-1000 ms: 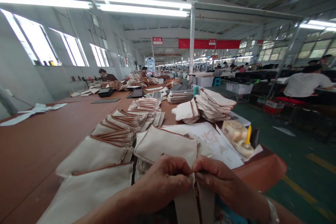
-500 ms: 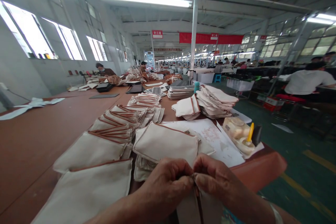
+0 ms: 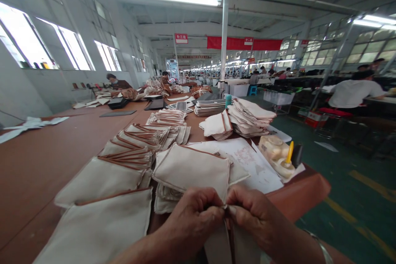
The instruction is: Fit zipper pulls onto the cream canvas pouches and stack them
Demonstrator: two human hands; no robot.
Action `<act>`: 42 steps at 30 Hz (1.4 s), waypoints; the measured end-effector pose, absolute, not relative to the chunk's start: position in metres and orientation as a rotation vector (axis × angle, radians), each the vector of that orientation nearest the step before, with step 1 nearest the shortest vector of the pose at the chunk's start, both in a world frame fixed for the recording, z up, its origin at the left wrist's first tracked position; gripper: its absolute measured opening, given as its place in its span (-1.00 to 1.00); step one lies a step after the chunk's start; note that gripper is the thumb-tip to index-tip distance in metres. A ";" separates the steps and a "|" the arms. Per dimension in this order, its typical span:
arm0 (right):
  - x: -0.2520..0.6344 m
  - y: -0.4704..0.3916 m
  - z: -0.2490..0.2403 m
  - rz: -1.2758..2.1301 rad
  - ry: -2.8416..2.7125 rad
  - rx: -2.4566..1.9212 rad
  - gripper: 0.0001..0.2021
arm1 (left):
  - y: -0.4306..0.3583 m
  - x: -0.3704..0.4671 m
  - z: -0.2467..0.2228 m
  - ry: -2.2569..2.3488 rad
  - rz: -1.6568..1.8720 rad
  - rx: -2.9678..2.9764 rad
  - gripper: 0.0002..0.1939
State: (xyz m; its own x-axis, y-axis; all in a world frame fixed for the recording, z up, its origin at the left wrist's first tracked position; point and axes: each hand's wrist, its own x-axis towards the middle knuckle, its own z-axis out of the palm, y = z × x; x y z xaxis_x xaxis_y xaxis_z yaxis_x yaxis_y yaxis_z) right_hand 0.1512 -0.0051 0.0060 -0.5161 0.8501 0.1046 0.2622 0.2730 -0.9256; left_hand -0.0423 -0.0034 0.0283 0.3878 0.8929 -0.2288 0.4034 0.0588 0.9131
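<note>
Low in the head view, my left hand and my right hand meet, thumbs and forefingers pinched together at the top end of a cream fabric piece. Brown trim runs down the middle of this piece, and its lower part leaves the picture. What exactly lies between the fingertips is too small to make out. Just beyond my hands rests a pile of cream fabric panels with brown edging. On the left, a fanned row of similar panels stretches away along the table.
The brown table carries another stack of cream pieces, white paper and a plastic container beside a yellow-handled tool. A teal spool stands farther back. A person in white sits at the right.
The whole view has shifted slightly, with the scene sliding a little left. Both hands keep the same pinch on the fabric piece, barely moving.
</note>
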 end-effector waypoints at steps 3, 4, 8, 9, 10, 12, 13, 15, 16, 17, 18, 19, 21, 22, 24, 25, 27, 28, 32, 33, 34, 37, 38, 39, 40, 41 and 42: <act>0.153 -0.006 0.013 1.429 -1.852 -0.961 -0.82 | -0.004 -0.041 0.029 1.172 0.544 1.548 -0.85; 0.153 -0.006 0.014 1.433 -1.849 -0.956 -0.84 | -0.005 -0.040 0.029 1.164 0.551 1.560 -0.85; 0.152 -0.005 0.011 1.319 -1.872 -1.007 -0.94 | -0.007 -0.034 0.027 1.222 0.618 1.714 -0.89; 0.152 -0.005 0.009 1.301 -1.868 -1.023 -0.95 | -0.007 -0.033 0.027 1.228 0.625 1.739 -0.89; 0.152 -0.005 0.006 1.289 -1.861 -1.033 -0.94 | -0.007 -0.033 0.026 1.212 0.622 1.736 -0.89; 0.153 -0.006 0.002 1.280 -1.838 -1.038 -0.93 | -0.006 -0.035 0.025 1.124 0.591 1.645 -0.85; 0.154 -0.007 0.000 1.279 -1.829 -1.037 -0.93 | -0.005 -0.037 0.024 1.083 0.592 1.572 -0.81; 0.156 -0.009 -0.003 1.268 -1.817 -1.038 -0.92 | -0.003 -0.040 0.023 1.039 0.600 1.422 -0.73; 0.157 -0.010 -0.004 1.260 -1.817 -1.041 -0.92 | -0.002 -0.041 0.022 1.041 0.601 1.364 -0.72; 0.158 -0.011 -0.004 1.251 -1.819 -1.044 -0.92 | -0.001 -0.042 0.022 1.042 0.596 1.320 -0.72; 0.159 -0.012 -0.005 1.242 -1.822 -1.049 -0.93 | 0.000 -0.041 0.021 1.042 0.575 1.290 -0.75; 0.160 -0.013 -0.004 1.240 -1.822 -1.054 -0.93 | 0.001 -0.041 0.021 1.035 0.548 1.279 -0.77; 0.161 -0.014 -0.003 1.247 -1.809 -1.058 -0.93 | 0.001 -0.038 0.020 1.015 0.524 1.302 -0.77; 0.161 -0.015 -0.003 1.247 -1.801 -1.064 -0.93 | 0.001 -0.036 0.020 1.017 0.530 1.318 -0.75; 0.160 -0.015 -0.005 1.231 -1.798 -1.069 -0.93 | -0.001 -0.032 0.019 1.056 0.556 1.347 -0.74; 0.160 -0.015 -0.006 1.215 -1.805 -1.070 -0.93 | -0.002 -0.030 0.019 1.080 0.572 1.358 -0.75; 0.160 -0.016 -0.011 1.175 -1.820 -1.077 -0.94 | -0.004 -0.027 0.018 1.116 0.583 1.376 -0.82; 0.160 -0.016 -0.013 1.152 -1.825 -1.079 -0.94 | -0.005 -0.026 0.018 1.124 0.584 1.392 -0.85; 0.162 -0.021 -0.017 1.040 -1.836 -0.998 -0.92 | -0.006 -0.026 0.018 1.123 0.581 1.402 -0.90; 0.163 -0.022 -0.016 1.011 -1.851 -0.948 -0.91 | -0.006 -0.027 0.017 1.104 0.581 1.380 -0.90; 0.165 -0.022 -0.015 0.979 -1.876 -0.890 -0.90 | -0.007 -0.028 0.017 1.073 0.574 1.344 -0.88; 0.170 -0.024 -0.013 0.854 -1.992 -0.730 -0.85 | -0.008 -0.032 0.015 0.990 0.602 1.211 -0.73; 0.171 -0.024 -0.012 0.805 -2.027 -0.700 -0.84 | -0.009 -0.033 0.014 0.982 0.631 1.170 -0.63; 0.173 -0.024 -0.012 0.765 -2.061 -0.687 -0.84 | -0.010 -0.034 0.014 0.981 0.648 1.135 -0.52; 0.174 -0.025 -0.012 0.733 -2.091 -0.679 -0.84 | -0.010 -0.034 0.014 0.984 0.647 1.113 -0.44; 0.175 -0.025 -0.012 0.705 -2.116 -0.672 -0.85 | -0.010 -0.035 0.014 0.986 0.623 1.106 -0.38; 0.176 -0.026 -0.012 0.681 -2.139 -0.665 -0.86 | -0.010 -0.035 0.014 0.980 0.573 1.115 -0.35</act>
